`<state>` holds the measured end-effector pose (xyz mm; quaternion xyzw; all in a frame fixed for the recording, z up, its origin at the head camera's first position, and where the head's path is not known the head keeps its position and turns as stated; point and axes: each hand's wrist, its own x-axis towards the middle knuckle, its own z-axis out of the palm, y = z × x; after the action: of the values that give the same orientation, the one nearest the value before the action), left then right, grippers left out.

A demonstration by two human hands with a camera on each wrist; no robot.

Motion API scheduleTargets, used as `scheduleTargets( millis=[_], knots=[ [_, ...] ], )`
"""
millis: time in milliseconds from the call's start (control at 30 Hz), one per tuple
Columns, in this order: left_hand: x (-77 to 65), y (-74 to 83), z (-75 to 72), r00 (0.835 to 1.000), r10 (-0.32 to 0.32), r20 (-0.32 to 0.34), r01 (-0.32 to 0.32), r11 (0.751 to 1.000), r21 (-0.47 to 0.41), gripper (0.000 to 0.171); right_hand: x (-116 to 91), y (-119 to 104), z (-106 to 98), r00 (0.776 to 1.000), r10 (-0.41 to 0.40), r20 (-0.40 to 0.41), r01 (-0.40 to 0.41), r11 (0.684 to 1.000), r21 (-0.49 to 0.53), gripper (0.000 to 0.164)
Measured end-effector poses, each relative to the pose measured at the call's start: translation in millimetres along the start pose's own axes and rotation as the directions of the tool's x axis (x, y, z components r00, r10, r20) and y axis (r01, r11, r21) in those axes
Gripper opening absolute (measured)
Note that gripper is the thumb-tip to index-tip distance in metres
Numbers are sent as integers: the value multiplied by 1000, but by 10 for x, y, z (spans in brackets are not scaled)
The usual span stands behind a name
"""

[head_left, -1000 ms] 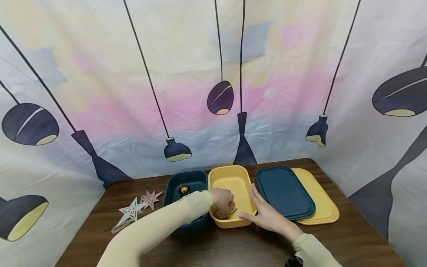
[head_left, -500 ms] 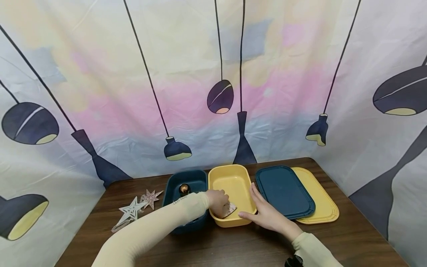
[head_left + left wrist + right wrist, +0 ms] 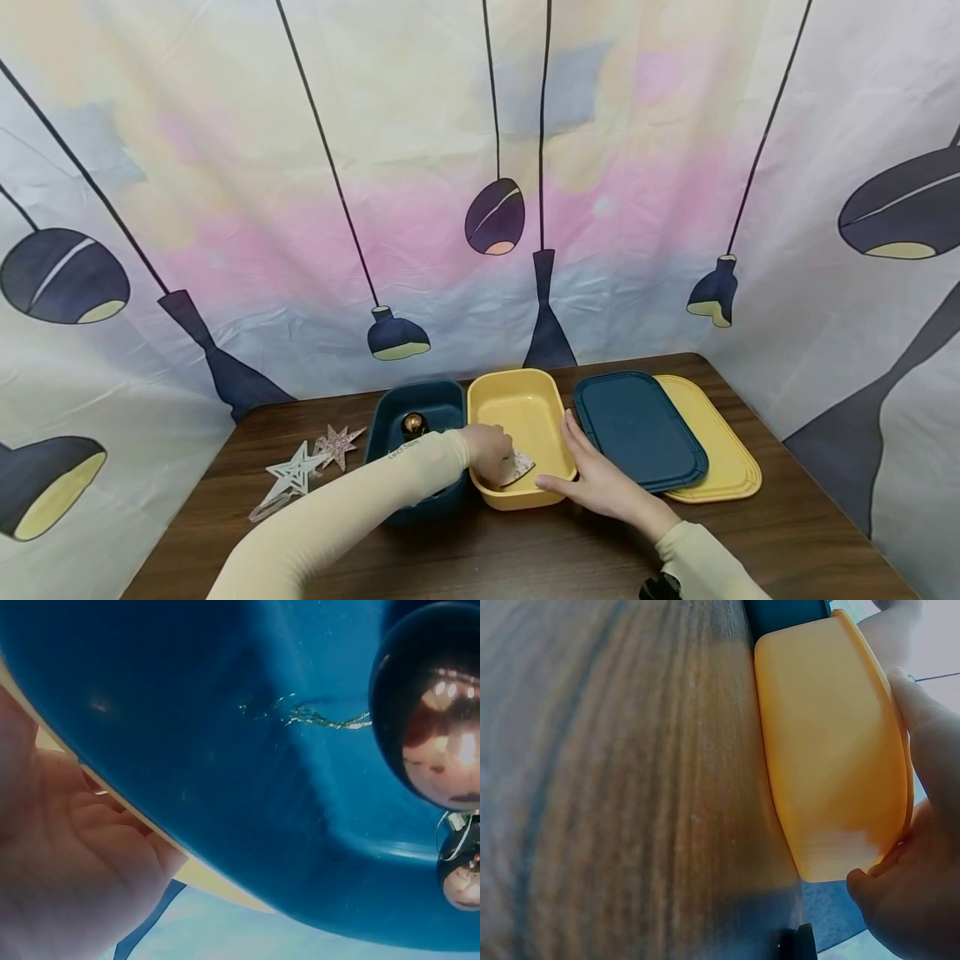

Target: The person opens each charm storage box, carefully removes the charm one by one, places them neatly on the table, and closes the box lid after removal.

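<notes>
My left hand [image 3: 489,452] reaches into the yellow box [image 3: 551,404], its fingers curled on a glittery pinkish ornament [image 3: 517,468] near the front left corner. Part of that ornament lies hidden under the hand. In the left wrist view the palm [image 3: 82,855] shows beyond the teal box's wall, and the fingertips are out of sight. My right hand [image 3: 603,483] rests against the yellow box's front right corner, thumb at the rim and straight fingers along the right side. The right wrist view shows the thumb [image 3: 915,701] over the box's front rim.
The teal box [image 3: 442,400] touches the yellow one and holds shiny copper baubles [image 3: 442,712]. A white star [image 3: 295,472] and a pink glitter star [image 3: 339,447] lie on the table's left. A teal lid [image 3: 641,433] overlaps a yellow lid [image 3: 723,442] at right.
My left hand has shifted slightly left inside the yellow box, and more of the glittery ornament shows at its right. The right hand has stayed in place.
</notes>
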<state>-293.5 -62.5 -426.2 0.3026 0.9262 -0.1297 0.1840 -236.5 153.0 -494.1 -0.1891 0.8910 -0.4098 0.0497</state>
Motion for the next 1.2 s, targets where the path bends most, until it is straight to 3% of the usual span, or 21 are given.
scheduleTargets(
  millis=[300, 467, 667, 933, 1200],
  knots=[
    [71, -5, 86, 996, 66, -61, -69, 996, -56, 43, -9, -13, 18, 1000, -5, -11, 5, 1000, 4, 106],
    [76, -30, 78, 993, 66, -99, -76, 992, -98, 51, -10, -11, 13, 1000, -5, -8, 5, 1000, 3, 107],
    [46, -88, 27, 988, 70, -140, -91, 984, -151, 49, -7, -10, 5, 1000, -4, -6, 4, 1000, 8, 109],
    [23, -189, -80, 977, 24, -212, -72, 973, -220, 57, -8, -2, 15, 1000, 0, -5, 0, 1000, 13, 106],
    [-77, -388, -227, 961, -58, -270, -37, 942, -333, 67, 4, 0, 7, 1000, 3, -2, -3, 1000, 8, 108]
  ],
)
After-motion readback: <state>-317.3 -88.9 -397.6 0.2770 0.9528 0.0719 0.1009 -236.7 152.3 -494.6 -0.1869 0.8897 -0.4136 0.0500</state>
